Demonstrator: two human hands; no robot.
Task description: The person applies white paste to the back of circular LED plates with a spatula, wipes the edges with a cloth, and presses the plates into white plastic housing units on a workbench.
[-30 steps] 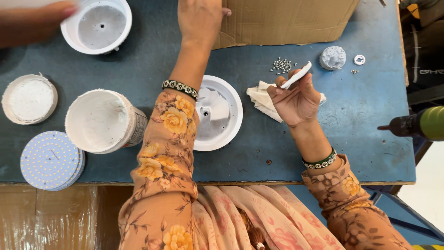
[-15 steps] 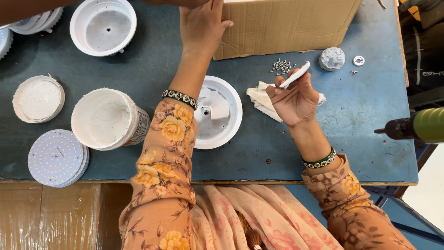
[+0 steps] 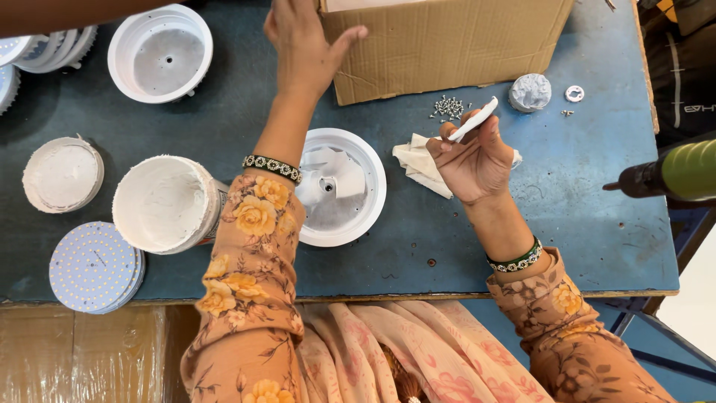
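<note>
My left hand (image 3: 304, 41) reaches far across the blue table, fingers spread, beside the front wall of a cardboard box (image 3: 447, 45), holding nothing. My right hand (image 3: 473, 157) is raised above a crumpled white cloth (image 3: 418, 166) and pinches a small white paste-smeared stick (image 3: 473, 119). Between my arms lies a white round lamp housing (image 3: 350, 216) with white paste and a centre hole inside. A tub of white paste (image 3: 160, 203) stands left of my left forearm.
A stack of round LED boards (image 3: 93, 266) sits at the near left, a paste lid (image 3: 62, 173) beyond it, another white housing (image 3: 159, 52) far left. Loose screws (image 3: 447, 108), a grey lump (image 3: 529, 92) and a green power screwdriver (image 3: 671, 173) lie right. Another person's arm (image 3: 67, 13) crosses the top left.
My left hand has drawn back slightly from the far edge toward the box front and spread its fingers. The other person's hand has moved out to the upper left. My right hand stays put.
</note>
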